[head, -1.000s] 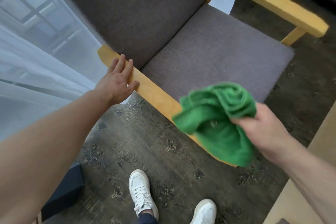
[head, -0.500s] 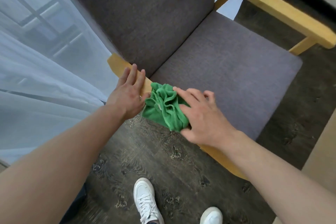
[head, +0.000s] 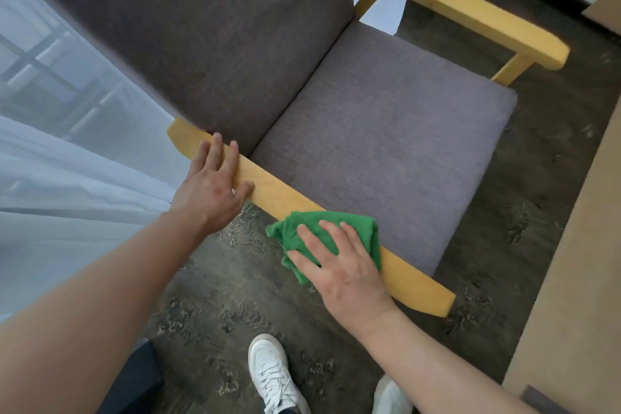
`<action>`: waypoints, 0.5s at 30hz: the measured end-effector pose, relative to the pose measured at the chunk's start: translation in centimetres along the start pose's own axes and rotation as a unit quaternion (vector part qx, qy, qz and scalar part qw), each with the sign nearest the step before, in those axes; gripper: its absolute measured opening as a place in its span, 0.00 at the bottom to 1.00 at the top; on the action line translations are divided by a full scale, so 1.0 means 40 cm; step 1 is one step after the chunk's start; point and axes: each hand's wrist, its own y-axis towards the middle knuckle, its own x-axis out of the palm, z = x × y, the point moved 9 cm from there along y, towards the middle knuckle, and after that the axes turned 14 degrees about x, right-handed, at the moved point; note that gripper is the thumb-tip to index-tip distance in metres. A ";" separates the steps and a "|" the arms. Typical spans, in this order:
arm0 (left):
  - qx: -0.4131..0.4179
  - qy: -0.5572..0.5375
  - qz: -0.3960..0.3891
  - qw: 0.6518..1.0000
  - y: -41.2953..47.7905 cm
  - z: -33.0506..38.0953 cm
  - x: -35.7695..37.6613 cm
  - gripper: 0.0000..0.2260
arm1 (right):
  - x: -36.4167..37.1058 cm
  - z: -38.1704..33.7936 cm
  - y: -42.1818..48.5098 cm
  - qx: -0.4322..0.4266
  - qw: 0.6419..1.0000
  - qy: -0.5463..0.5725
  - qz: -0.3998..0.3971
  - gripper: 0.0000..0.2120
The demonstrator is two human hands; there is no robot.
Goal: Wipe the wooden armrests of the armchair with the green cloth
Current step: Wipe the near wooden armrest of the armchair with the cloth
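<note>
A grey armchair (head: 386,144) with yellow wooden armrests stands in front of me. The near armrest (head: 279,193) runs diagonally from the backrest toward the lower right. My left hand (head: 211,188) lies flat on its back end, fingers spread, holding nothing. The green cloth (head: 322,235) is bunched on the armrest's middle, and my right hand (head: 339,265) presses down on it with fingers apart. The far armrest (head: 463,7) crosses the upper right, untouched.
A sheer white curtain (head: 67,144) hangs at the left, close to the chair's back. Dark patterned carpet (head: 235,312) covers the floor. My white shoes (head: 272,376) stand below the armrest. A beige furniture edge (head: 571,279) runs along the right.
My right hand brought the cloth down onto the near armrest beside my left hand, then slid it along the wood toward the front end. My left hand stayed on the back end.
</note>
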 end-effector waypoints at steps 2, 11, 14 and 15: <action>0.000 0.004 -0.002 1.000 0.001 -0.002 0.001 0.35 | -0.005 0.060 -0.063 0.003 1.000 -0.021 0.017 0.22; 0.003 0.009 -0.016 1.000 0.003 0.001 -0.003 0.35 | -0.158 0.156 -0.036 0.075 0.990 0.114 0.044 0.29; 0.054 0.049 -0.018 0.997 0.011 0.005 -0.009 0.34 | -0.211 0.036 0.208 0.042 0.975 0.205 0.070 0.30; 0.093 0.087 -0.023 0.992 0.012 0.018 -0.010 0.36 | -0.188 -0.014 0.276 0.024 0.977 0.205 0.049 0.29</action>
